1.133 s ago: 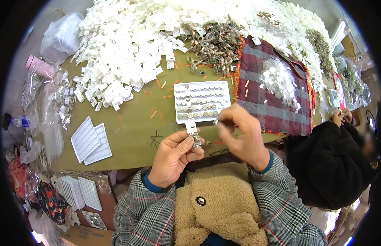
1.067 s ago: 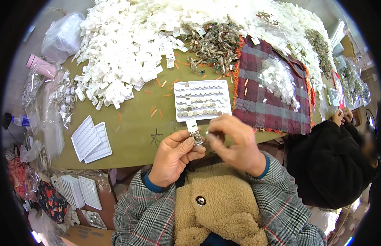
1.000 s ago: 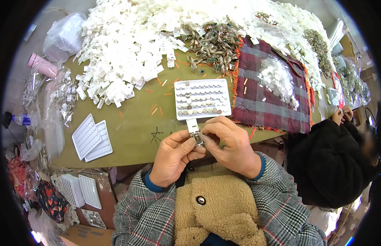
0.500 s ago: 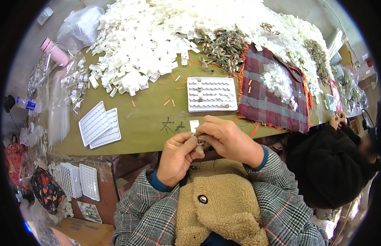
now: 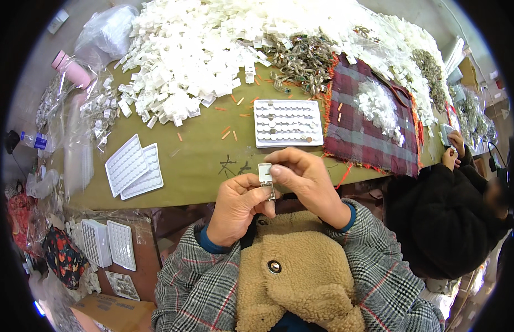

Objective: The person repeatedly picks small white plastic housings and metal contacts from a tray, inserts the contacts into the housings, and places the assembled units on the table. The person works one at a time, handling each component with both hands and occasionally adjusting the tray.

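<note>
Above the near edge of the table, a small white plastic case (image 5: pixel 265 172) with a flap-like upper part stands between my two hands. The thumb and fingers of my left hand (image 5: pixel 232 209) pinch its lower end. My right hand (image 5: pixel 311 181) has its thumb and forefinger at the upper part's right side, closed on it. The case's lower end is partly covered by fingers. Beyond the hands lies a white tray (image 5: pixel 288 143) with rows of round pockets, several of them holding small round pieces.
A big heap of white plastic pieces (image 5: pixel 179 61) covers the far table, beside a pile of grey pieces (image 5: pixel 304 61). To the right lies a plaid cloth (image 5: pixel 345 127) with clear pieces on it. Two trays (image 5: pixel 124 166) overlap at left. A co-worker in black (image 5: pixel 450 221) sits at right.
The white case has come into fuller view as my right hand's fingers opened away from it and shifted slightly right. At right, the co-worker's hands have moved up toward the table.
</note>
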### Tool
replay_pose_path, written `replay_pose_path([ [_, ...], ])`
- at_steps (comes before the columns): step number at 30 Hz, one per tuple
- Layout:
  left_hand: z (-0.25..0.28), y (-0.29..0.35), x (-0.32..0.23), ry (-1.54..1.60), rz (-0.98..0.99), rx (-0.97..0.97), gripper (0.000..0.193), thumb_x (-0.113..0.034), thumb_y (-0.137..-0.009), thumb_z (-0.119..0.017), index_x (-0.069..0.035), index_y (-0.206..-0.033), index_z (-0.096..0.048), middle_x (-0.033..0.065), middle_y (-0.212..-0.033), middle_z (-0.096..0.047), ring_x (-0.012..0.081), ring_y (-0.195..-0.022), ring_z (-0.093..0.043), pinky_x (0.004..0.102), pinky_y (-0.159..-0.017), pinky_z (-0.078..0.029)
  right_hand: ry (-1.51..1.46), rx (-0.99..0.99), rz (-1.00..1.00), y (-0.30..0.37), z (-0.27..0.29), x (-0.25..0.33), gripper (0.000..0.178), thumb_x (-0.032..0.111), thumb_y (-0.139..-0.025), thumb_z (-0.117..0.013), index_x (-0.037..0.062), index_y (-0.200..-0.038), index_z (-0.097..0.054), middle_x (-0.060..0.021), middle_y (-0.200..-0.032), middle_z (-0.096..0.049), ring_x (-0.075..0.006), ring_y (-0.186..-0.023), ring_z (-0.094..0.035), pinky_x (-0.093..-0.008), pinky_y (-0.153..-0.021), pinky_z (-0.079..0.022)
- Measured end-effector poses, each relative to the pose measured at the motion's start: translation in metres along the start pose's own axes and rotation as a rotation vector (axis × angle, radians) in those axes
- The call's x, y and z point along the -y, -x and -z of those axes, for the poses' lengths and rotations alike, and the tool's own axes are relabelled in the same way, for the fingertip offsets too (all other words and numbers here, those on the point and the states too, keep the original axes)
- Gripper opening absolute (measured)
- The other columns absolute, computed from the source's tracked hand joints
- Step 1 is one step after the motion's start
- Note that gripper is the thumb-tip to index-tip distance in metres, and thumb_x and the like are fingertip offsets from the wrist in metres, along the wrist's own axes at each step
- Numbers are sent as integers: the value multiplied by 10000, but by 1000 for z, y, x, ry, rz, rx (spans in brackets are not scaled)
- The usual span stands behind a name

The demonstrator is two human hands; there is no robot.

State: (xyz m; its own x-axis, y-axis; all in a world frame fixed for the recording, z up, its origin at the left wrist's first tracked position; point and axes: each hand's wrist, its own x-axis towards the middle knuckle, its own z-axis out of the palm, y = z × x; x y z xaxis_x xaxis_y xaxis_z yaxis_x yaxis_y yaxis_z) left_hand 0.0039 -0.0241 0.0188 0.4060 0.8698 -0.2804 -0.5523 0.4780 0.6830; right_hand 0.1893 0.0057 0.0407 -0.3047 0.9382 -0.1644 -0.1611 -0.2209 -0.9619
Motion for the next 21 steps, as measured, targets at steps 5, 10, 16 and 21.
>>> replay_pose_path([
  [5,-2,-3,0,206,133,47,194,-139,-968,-654,13,-1088,-643,47,-865,-680,74,-588,-600,201,-514,-514,567,-17,457,1,1,3,134,70,-861,-740,-25,-920,-665,-66,-872,-678,-154,-763,-656,-283,-684,-537],
  [10,-4,-6,0,477,178,116,257,-183,-984,-636,-10,-1172,-609,3,-905,-650,2,-548,-490,155,-471,-414,577,101,811,2,1,8,385,70,-755,-794,6,-1121,-692,-176,-1161,-602,-307,-1008,-630,-369,-844,-544],
  [16,-7,-18,-2,356,231,56,217,-267,-1032,-546,-93,-1162,-536,-72,-838,-538,-17,-535,-430,151,-495,-373,920,11,1219,-2,12,13,281,58,-670,-712,-72,-907,-635,-183,-989,-646,-319,-881,-667,-390,-740,-572],
  [21,-9,-31,-5,278,337,105,210,-316,-1045,-515,-116,-1105,-537,-63,-814,-535,-8,-548,-444,162,-484,-397,1004,26,1275,-6,39,16,237,83,-682,-690,-39,-867,-607,-162,-964,-641,-284,-834,-641,-365,-711,-537],
])
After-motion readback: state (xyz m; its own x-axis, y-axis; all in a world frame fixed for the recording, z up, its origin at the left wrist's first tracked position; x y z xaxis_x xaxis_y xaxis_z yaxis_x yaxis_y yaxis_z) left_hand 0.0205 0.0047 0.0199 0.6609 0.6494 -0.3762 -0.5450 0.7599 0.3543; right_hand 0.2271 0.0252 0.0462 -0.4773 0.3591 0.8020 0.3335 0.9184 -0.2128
